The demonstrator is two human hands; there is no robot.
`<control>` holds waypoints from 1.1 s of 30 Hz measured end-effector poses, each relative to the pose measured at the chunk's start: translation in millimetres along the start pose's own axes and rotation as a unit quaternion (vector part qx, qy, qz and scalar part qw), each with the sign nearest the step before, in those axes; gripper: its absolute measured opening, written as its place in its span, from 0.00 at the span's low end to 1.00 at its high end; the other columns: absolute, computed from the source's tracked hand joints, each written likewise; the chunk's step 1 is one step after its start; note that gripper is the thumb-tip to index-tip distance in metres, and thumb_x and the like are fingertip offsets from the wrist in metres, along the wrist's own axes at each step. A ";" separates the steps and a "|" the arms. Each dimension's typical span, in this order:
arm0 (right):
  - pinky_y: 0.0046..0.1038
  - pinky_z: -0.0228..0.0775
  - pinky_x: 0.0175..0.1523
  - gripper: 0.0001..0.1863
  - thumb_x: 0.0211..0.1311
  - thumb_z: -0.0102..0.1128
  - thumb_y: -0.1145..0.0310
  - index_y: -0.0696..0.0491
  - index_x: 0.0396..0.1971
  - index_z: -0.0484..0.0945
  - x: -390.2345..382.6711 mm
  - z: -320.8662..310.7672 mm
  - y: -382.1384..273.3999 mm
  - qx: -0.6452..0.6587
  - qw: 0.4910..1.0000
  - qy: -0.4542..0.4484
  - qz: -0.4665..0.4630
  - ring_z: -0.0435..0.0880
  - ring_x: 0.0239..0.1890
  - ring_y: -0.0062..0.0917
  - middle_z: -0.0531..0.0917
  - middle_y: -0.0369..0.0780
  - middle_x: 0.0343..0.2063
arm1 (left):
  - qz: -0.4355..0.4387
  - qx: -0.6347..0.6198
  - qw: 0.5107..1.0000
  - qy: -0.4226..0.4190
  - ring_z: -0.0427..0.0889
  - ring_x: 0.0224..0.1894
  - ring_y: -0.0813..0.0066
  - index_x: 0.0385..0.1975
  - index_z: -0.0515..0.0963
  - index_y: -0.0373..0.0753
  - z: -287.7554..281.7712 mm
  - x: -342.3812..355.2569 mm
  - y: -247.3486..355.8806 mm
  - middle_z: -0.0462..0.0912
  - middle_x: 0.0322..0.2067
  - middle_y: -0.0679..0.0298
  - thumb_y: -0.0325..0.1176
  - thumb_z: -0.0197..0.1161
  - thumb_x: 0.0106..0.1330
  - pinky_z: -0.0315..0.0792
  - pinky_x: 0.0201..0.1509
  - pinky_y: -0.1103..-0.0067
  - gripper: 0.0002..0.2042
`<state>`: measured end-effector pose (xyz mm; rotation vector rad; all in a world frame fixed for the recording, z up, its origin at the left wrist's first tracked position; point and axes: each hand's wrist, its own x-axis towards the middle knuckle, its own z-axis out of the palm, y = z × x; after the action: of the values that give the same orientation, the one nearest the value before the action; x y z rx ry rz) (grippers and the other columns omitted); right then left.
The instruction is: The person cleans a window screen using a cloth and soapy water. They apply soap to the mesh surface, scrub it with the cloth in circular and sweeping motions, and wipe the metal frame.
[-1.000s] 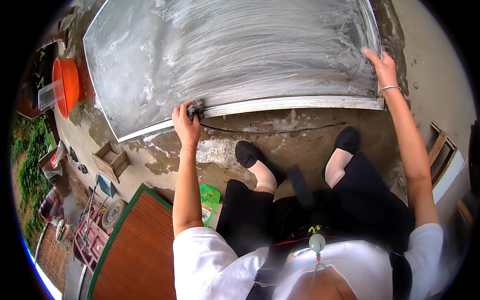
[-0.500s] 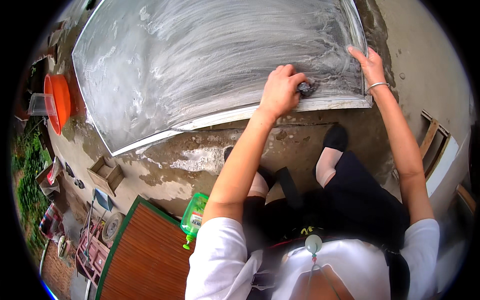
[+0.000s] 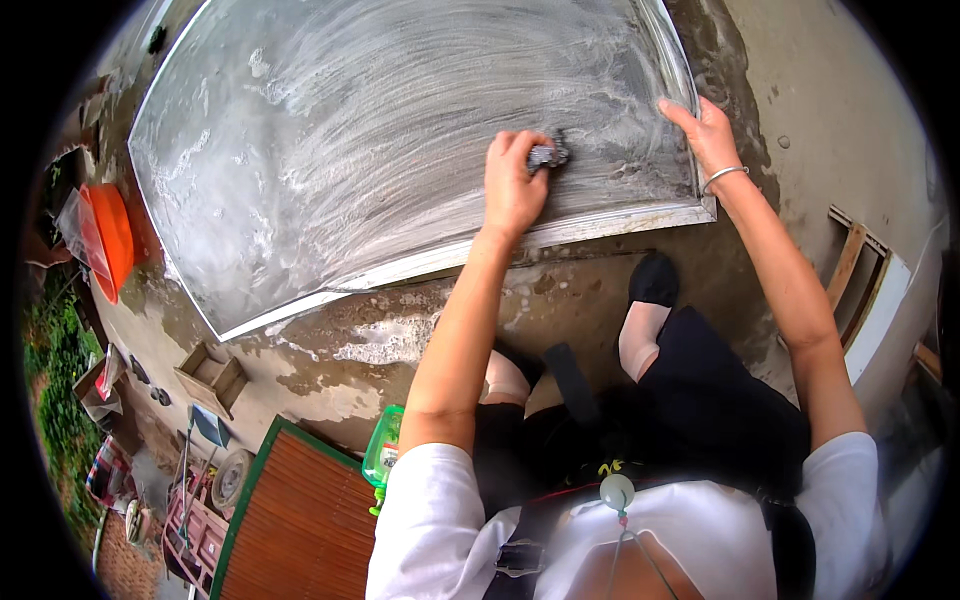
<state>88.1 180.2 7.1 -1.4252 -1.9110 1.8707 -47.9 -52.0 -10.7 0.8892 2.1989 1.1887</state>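
Observation:
A large grey framed panel, perhaps a window screen point(image 3: 380, 120), lies in front of me, streaked with white suds. Its pale frame point(image 3: 620, 223) runs along the near edge. My left hand point(image 3: 512, 185) is closed round a dark grey metal scouring pad point(image 3: 548, 152) and presses it on the panel, a little in from the near edge. At the panel's right side, my right hand point(image 3: 710, 140) grips the frame near its corner, thumb on top; its other fingers are partly hidden behind the edge.
Wet concrete point(image 3: 560, 290) lies under my feet. A green soap bottle point(image 3: 384, 448) is beside my left arm, by a brown ribbed surface point(image 3: 300, 520) with a green rim. An orange basin point(image 3: 108, 240) and a small wooden box point(image 3: 212, 378) stand left. Wooden frames point(image 3: 862, 275) lie right.
My left hand has moved left across the panel with the scouring pad, slightly away from the near right corner. The right hand keeps its hold on the frame while the whole view shifts slightly.

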 end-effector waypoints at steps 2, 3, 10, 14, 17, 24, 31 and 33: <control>0.21 0.67 0.43 0.18 0.54 0.64 0.61 0.58 0.39 0.78 -3.2 1.0 -4.2 0.012 1.000 0.010 0.001 0.75 0.34 0.16 0.81 0.34 0.34 | 0.071 -0.074 0.993 -0.061 0.70 0.44 0.56 0.34 0.75 0.43 54.5 13.3 57.2 0.72 0.37 0.58 0.17 0.60 0.43 0.66 0.51 0.70 0.17; 0.21 0.67 0.43 0.18 0.54 0.64 0.61 0.58 0.39 0.78 -1.8 0.5 -2.1 0.012 1.000 0.009 0.002 0.75 0.34 0.16 0.81 0.34 0.34 | 0.092 -0.093 0.989 -0.075 0.71 0.44 0.57 0.33 0.76 0.45 65.1 15.9 70.9 0.71 0.36 0.59 0.18 0.61 0.42 0.66 0.50 0.70 0.17; 0.21 0.67 0.44 0.18 0.54 0.64 0.61 0.58 0.40 0.78 4.7 -15.9 11.8 0.007 1.000 0.018 -0.009 0.75 0.35 0.15 0.81 0.34 0.35 | 0.043 0.151 0.984 -0.083 0.71 0.39 0.55 0.31 0.76 0.42 -64.5 -13.2 -58.0 0.72 0.32 0.58 0.18 0.59 0.40 0.67 0.44 0.67 0.16; 0.21 0.66 0.45 0.19 0.54 0.64 0.61 0.58 0.41 0.78 5.5 -20.1 15.0 0.002 1.000 0.011 0.000 0.75 0.36 0.15 0.81 0.34 0.35 | -0.101 0.358 0.925 0.080 0.72 0.39 0.50 0.35 0.76 0.42 -180.7 -56.6 -145.0 0.74 0.33 0.54 0.19 0.57 0.43 0.67 0.44 0.64 0.17; 0.21 0.66 0.45 0.19 0.54 0.64 0.61 0.58 0.41 0.78 3.3 10.7 1.8 0.049 0.999 -0.017 -0.007 0.75 0.36 0.15 0.81 0.34 0.36 | -0.328 0.181 0.885 0.277 0.78 0.39 0.57 0.38 0.75 0.37 -277.3 -74.9 -199.1 0.78 0.36 0.53 0.21 0.58 0.49 0.70 0.46 0.70 0.15; 0.20 0.67 0.43 0.16 0.54 0.64 0.63 0.59 0.39 0.78 -1.4 -11.5 7.6 0.017 0.999 0.019 0.027 0.75 0.34 0.15 0.81 0.34 0.34 | -0.080 -0.055 0.989 0.107 0.72 0.46 0.57 0.38 0.75 0.43 38.4 44.2 2.3 0.74 0.40 0.55 0.21 0.60 0.52 0.65 0.51 0.69 0.14; 0.19 0.67 0.43 0.16 0.55 0.64 0.64 0.59 0.40 0.77 -3.9 -15.0 3.0 0.027 0.999 0.031 0.025 0.76 0.34 0.14 0.81 0.34 0.34 | 0.012 0.034 0.992 0.118 0.70 0.41 0.54 0.35 0.75 0.42 25.4 57.4 -1.3 0.70 0.34 0.55 0.17 0.60 0.42 0.66 0.46 0.67 0.18; 0.19 0.67 0.43 0.16 0.55 0.64 0.64 0.58 0.40 0.77 -4.6 -7.4 2.8 0.032 0.999 0.016 0.018 0.75 0.34 0.14 0.81 0.34 0.35 | -0.055 0.184 0.968 0.159 0.71 0.41 0.53 0.37 0.75 0.41 -54.3 42.2 -87.3 0.71 0.36 0.54 0.17 0.60 0.43 0.66 0.46 0.66 0.18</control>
<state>96.9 182.0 8.9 -1.4709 -1.8051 1.8950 -140.1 -86.3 -62.6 0.7401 2.7522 0.9369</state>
